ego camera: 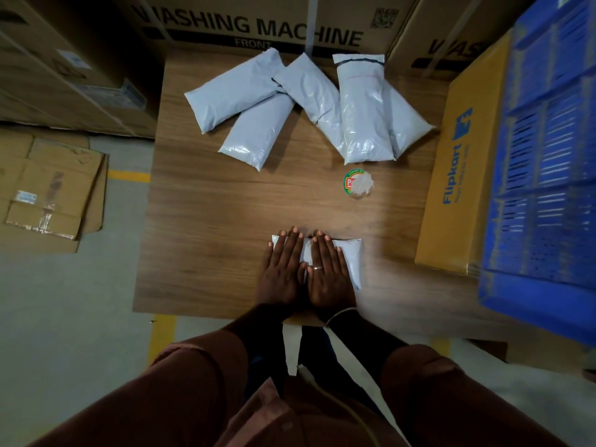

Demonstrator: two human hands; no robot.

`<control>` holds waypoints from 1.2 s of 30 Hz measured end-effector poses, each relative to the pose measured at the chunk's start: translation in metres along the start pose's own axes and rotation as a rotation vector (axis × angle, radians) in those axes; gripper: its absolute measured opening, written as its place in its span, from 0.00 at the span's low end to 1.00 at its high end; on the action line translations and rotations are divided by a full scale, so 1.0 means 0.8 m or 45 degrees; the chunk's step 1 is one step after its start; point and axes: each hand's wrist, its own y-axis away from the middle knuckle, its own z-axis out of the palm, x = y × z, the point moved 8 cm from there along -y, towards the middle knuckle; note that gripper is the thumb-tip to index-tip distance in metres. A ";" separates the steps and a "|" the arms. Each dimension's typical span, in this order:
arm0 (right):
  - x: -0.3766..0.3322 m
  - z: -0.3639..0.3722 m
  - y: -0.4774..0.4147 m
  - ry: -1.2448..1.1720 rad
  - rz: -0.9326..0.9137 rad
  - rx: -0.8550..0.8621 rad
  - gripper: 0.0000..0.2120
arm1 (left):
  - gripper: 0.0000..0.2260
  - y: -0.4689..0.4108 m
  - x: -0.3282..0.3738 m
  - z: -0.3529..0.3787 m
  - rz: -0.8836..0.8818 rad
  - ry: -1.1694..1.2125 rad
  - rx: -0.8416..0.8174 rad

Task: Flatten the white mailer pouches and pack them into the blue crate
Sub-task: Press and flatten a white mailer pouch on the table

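Observation:
A white mailer pouch (351, 258) lies near the front edge of the wooden table (206, 221). My left hand (282, 269) and my right hand (329, 272) rest flat on it side by side, palms down, fingers spread and pointing away from me. They cover most of the pouch; only its right end and a sliver at the left show. Several puffy white pouches (258, 108) lie in a loose fan at the back of the table. The blue crate (548, 156) stands at the right edge of the view.
A yellow Flipkart carton (461, 162) sits between the table and the crate. A round tape roll (358, 183) lies right of the table's middle. Large washing machine boxes (258, 24) stand behind the table. Flattened cardboard (48, 195) lies on the floor at the left.

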 end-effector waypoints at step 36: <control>0.071 -0.014 0.007 -0.153 0.175 0.026 0.28 | 0.25 -0.028 0.021 0.013 -0.056 -0.183 0.037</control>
